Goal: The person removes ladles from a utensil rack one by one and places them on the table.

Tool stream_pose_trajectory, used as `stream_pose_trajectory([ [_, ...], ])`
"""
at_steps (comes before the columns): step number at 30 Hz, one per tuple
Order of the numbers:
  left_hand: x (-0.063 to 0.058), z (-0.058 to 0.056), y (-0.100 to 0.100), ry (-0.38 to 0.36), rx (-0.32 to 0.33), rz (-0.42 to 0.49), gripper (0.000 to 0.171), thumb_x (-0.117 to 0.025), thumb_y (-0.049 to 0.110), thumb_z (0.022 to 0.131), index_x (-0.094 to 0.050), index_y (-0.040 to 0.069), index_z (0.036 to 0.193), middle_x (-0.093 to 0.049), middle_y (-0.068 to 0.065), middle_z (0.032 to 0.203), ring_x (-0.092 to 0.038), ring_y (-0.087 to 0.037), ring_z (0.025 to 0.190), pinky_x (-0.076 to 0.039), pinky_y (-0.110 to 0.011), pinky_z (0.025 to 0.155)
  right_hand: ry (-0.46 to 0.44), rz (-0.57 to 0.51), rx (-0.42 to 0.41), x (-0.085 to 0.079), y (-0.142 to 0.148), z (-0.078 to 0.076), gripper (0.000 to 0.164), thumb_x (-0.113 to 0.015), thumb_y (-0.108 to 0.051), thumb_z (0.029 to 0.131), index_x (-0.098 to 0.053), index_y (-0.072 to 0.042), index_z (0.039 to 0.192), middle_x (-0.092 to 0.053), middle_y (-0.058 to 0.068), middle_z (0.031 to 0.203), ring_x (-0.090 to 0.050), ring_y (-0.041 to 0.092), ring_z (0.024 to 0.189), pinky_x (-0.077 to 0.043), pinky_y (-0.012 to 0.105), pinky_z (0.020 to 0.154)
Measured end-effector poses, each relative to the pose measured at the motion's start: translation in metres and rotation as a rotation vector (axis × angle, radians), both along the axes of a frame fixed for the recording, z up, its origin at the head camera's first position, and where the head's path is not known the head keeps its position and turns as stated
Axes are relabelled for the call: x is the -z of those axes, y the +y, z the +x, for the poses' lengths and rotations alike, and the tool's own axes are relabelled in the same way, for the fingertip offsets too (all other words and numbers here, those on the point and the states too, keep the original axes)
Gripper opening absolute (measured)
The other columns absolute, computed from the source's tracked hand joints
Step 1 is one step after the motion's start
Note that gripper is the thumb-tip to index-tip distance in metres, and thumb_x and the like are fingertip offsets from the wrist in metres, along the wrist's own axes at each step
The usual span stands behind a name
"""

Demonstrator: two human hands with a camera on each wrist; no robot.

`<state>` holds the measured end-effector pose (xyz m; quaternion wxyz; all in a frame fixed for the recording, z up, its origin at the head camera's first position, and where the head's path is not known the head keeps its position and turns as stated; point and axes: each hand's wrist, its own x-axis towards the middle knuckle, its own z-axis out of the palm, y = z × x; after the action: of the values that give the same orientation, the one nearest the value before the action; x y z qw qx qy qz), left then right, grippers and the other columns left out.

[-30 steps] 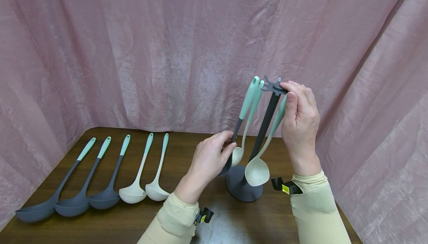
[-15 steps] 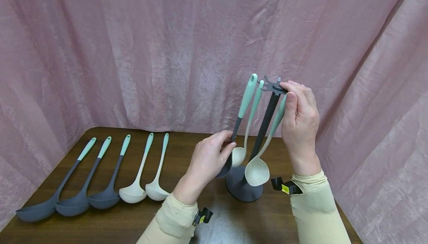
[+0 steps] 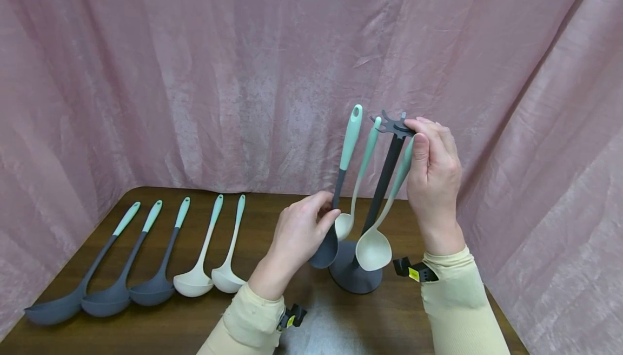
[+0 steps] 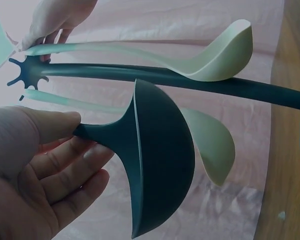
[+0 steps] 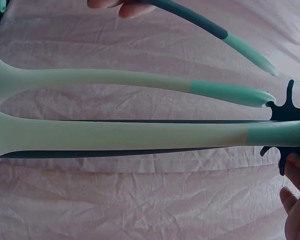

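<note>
My left hand [image 3: 302,230] pinches a dark grey ladle [image 4: 162,160] by its neck, between thumb and fingers. The ladle stands nearly upright, its mint handle [image 3: 351,138] just left of the hooked top of a dark utensil stand [image 3: 386,176]. My right hand [image 3: 435,182] grips that top, thumb beside the handle of a cream ladle [image 3: 373,249] hanging at the front. A second cream ladle [image 5: 125,80] hangs from a hook on the left side. In the right wrist view, the grey ladle's handle tip is apart from the hooks [image 5: 289,105].
On the table's left lie several ladles in a row: dark grey ones [image 3: 104,302] with mint handles, then two cream ones [image 3: 193,284], [image 3: 227,279]. The stand's round base [image 3: 357,282] rests on the wooden table [image 3: 326,322]. Pink curtains [image 3: 292,73] hang behind and at the right.
My left hand has drawn the grey ladle left, away from the stand's hooks, and its bowl shows more. My right hand keeps its hold on the stand's top.
</note>
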<state>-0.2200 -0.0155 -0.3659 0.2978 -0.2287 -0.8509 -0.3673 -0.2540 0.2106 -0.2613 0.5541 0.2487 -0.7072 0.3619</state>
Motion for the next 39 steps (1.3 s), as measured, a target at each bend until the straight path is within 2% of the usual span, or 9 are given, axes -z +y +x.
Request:
stream_pose_trajectory([
  [6,0.001,0.002,-0.007,-0.031,-0.015,-0.001,0.013,-0.086,0.019,0.099,-0.077,0.016,0.108,-0.077,0.005,0.095,-0.069,-0.015,0.079,-0.055,-0.038,0.068,0.004,-0.006,-0.002,0.000,0.000,0.000,0.037,-0.056,-0.031,0.117,-0.080,-0.005,0.129,-0.074,0.017,0.129,-0.066,0.031,0.129,-0.040,0.045,0.123],
  [11,0.002,0.003,-0.012,-0.053,-0.033,-0.013,0.013,-0.085,0.019,0.100,-0.077,0.014,0.108,-0.077,0.004,0.096,-0.071,-0.017,0.080,-0.055,-0.038,0.069,-0.003,-0.006,-0.003,0.000,0.000,0.000,0.036,-0.056,-0.030,0.117,-0.080,-0.005,0.130,-0.074,0.017,0.128,-0.066,0.030,0.130,-0.040,0.044,0.123],
  [18,0.002,0.004,-0.020,-0.051,-0.055,-0.032,0.013,-0.085,0.022,0.100,-0.076,0.015,0.108,-0.078,0.003,0.097,-0.074,-0.020,0.083,-0.057,-0.040,0.070,-0.017,0.002,0.009,0.001,0.002,0.000,0.040,-0.054,-0.033,0.118,-0.079,-0.006,0.131,-0.073,0.016,0.130,-0.065,0.028,0.132,-0.040,0.044,0.123],
  [28,0.004,0.007,-0.033,-0.069,-0.100,-0.057,0.015,-0.088,0.021,0.098,-0.076,0.017,0.106,-0.075,0.006,0.092,-0.067,-0.013,0.074,-0.053,-0.036,0.065,-0.015,0.001,0.003,0.001,0.002,0.001,0.033,-0.057,-0.024,0.117,-0.079,-0.005,0.132,-0.073,0.016,0.131,-0.065,0.028,0.133,-0.039,0.044,0.124],
  [39,0.010,0.006,-0.045,-0.081,-0.140,-0.074,0.018,-0.089,0.023,0.096,-0.077,0.015,0.107,-0.075,0.005,0.090,-0.069,-0.014,0.076,-0.054,-0.037,0.065,-0.011,-0.009,-0.001,0.001,0.001,0.000,0.032,-0.058,-0.025,0.117,-0.079,-0.007,0.132,-0.074,0.015,0.131,-0.065,0.028,0.132,-0.040,0.044,0.123],
])
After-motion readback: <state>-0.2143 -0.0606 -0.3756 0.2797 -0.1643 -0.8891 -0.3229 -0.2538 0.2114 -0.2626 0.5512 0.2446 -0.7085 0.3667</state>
